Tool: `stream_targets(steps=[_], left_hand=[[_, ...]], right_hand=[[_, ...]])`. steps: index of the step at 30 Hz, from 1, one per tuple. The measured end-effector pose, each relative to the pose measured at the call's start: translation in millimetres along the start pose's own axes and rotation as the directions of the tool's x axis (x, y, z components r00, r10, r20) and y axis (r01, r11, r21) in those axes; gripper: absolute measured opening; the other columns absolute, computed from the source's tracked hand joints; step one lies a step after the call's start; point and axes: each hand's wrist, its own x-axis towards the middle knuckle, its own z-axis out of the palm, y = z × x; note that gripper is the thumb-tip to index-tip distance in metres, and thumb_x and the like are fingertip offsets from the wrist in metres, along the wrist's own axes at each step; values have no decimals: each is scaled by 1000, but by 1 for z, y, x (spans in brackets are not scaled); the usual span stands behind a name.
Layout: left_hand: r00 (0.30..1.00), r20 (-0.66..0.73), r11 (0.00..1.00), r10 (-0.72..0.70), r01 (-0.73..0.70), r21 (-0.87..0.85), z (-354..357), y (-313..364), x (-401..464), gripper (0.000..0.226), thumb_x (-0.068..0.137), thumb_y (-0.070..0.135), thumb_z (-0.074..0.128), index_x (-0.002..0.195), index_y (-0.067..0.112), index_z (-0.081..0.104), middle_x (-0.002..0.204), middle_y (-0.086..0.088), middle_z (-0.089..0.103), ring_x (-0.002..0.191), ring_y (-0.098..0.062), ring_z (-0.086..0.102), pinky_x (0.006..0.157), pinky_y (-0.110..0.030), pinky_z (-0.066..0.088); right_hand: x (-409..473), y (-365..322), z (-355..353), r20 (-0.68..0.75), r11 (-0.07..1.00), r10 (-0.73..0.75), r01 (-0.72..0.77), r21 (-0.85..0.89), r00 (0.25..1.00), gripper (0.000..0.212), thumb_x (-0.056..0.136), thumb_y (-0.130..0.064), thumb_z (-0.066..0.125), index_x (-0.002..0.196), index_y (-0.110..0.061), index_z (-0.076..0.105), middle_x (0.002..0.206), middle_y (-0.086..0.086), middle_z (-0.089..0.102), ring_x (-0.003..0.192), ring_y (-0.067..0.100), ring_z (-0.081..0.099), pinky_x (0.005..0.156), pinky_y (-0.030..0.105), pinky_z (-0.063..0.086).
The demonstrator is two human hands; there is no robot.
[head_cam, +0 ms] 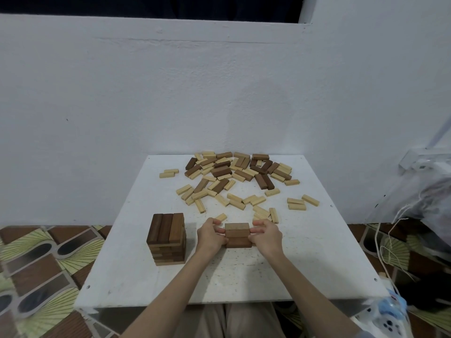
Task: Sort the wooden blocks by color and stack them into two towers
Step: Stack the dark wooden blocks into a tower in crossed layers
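Dark blocks (238, 235) sit squeezed between the left hand (211, 234) and right hand (266, 234), likely to square them as one layer for the dark tower (167, 239) beside the left hand.

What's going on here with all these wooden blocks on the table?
A person is sorting wooden blocks by color at a white table. Both hands, the left hand and the right hand, grip a small bundle of dark blocks by its ends, just above or on the table in front of them. A dark tower already stands to the left, several layers high. A mixed pile of light and dark blocks lies at the far side. No light tower is started yet.
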Motion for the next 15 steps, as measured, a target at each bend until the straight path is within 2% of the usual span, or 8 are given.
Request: stream_targets(steps=[4, 9, 12, 15], left_hand=[[1000, 0, 1000, -10, 10, 10, 0, -1, 1, 40, 73, -11, 70, 98, 13, 50, 85, -5, 58, 85, -22, 59, 71, -33, 52], [1000, -8, 1000, 10, -10, 0, 0, -1, 0, 40, 73, -11, 69, 101, 12, 51, 85, -4, 58, 86, -23, 60, 62, -25, 51], [1000, -11, 1000, 6, -6, 3, 1, -1, 0, 40, 73, -11, 70, 99, 13, 51, 85, -4, 59, 89, -26, 62, 70, -33, 55], [1000, -14, 1000, 4, -4, 8, 1, -1, 0, 40, 73, -11, 70, 99, 13, 51, 87, -5, 60, 90, -26, 62, 73, -33, 55]], right_hand=[[1, 0, 1, 6, 1000, 2, -2, -8, 1000, 34, 78, 6, 70, 102, -14, 59, 91, 1, 65, 89, 20, 65, 81, 40, 57], [1, 2, 2, -2, 1000, 5, -5, 9, 1000, 32, 78, 7, 69, 101, -14, 60, 91, 0, 65, 88, 19, 65, 80, 39, 58], [1, 2, 2, -4, 1000, 7, -7, 25, 1000, 31, 77, 8, 69, 100, -12, 61, 92, 2, 65, 88, 19, 65, 78, 38, 58], [1, 2, 3, -6, 1000, 5, -5, 25, 1000, 31, 77, 8, 69, 96, -14, 60, 90, 1, 65, 88, 19, 65, 79, 39, 58]])
